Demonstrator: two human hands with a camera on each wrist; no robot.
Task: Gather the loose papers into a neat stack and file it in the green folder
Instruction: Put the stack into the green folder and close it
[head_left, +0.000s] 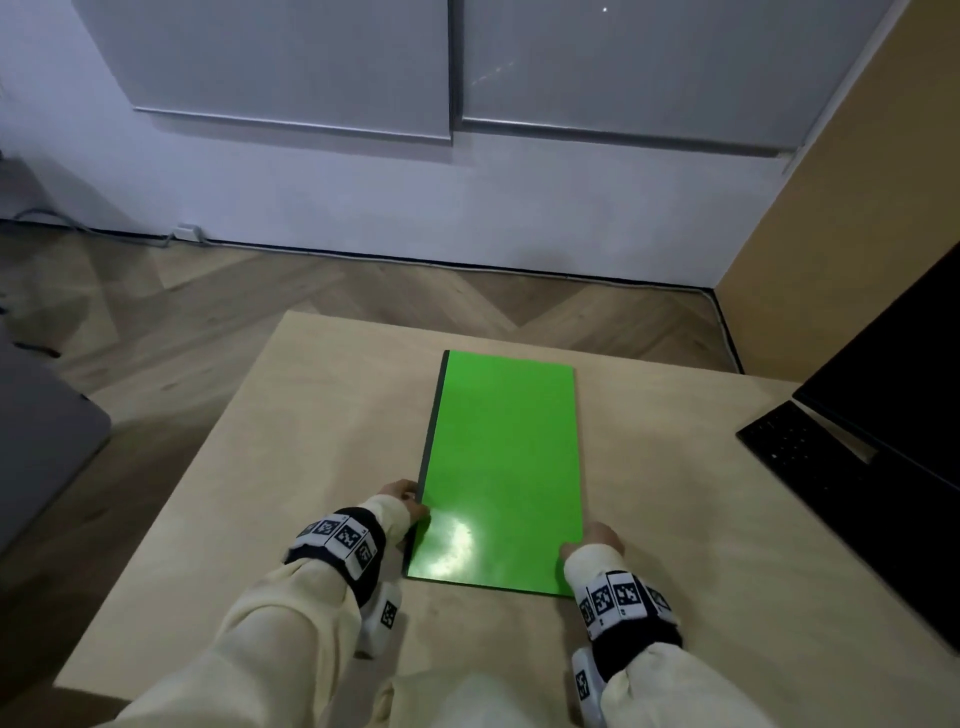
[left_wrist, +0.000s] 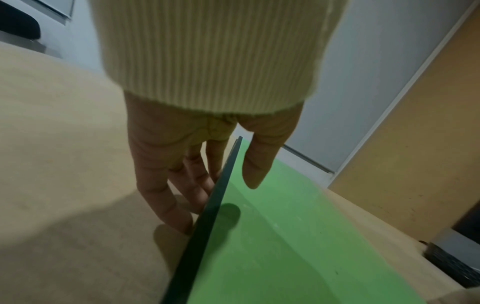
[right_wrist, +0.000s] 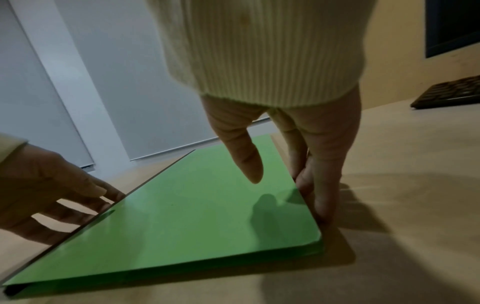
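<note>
The green folder (head_left: 504, 467) lies shut and flat on the wooden table (head_left: 260, 467), its dark spine on the left. My left hand (head_left: 402, 501) rests with straight fingers (left_wrist: 166, 195) against the spine near the front corner, and its thumb (left_wrist: 257, 164) hovers over the cover (left_wrist: 285, 246). My right hand (head_left: 597, 538) touches the folder's right edge (right_wrist: 306, 205) with straight fingers (right_wrist: 319, 185), while its thumb (right_wrist: 246, 160) hangs above the cover with a shadow under it. The left hand (right_wrist: 52, 195) also shows in the right wrist view. No loose papers show in any view.
A black keyboard (head_left: 810, 452) and a dark screen (head_left: 904, 384) stand at the table's right edge. A grey flat object (head_left: 41, 457) sits off the table to the left. The table's far edge lies just beyond the folder.
</note>
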